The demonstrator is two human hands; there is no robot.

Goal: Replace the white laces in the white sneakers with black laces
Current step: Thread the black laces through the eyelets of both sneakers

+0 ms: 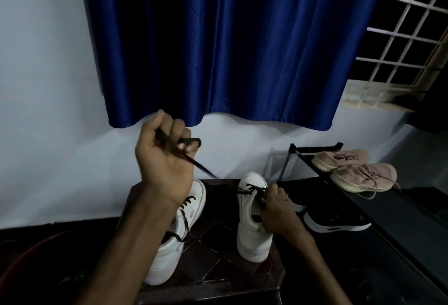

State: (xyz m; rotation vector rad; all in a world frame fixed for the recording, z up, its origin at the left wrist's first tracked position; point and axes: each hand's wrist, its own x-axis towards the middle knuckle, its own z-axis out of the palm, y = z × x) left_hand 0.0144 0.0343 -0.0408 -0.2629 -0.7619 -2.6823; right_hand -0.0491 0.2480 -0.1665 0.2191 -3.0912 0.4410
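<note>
Two white sneakers stand on a dark wooden stool (218,268). The left sneaker (169,251) has a black lace threaded through its eyelets. On the right sneaker (252,227) a black lace (203,170) crosses the eyelets near the toe. My left hand (164,159) is raised above the left sneaker and grips that lace, which runs taut down to the right sneaker. My right hand (276,212) holds the right sneaker at its tongue and pinches the lace there.
A black shoe rack (315,149) at the right carries a pair of pink sneakers (356,171). A black sneaker with a white sole (337,222) lies below it. A blue curtain (218,50) hangs on the wall behind, beside a grilled window (407,38).
</note>
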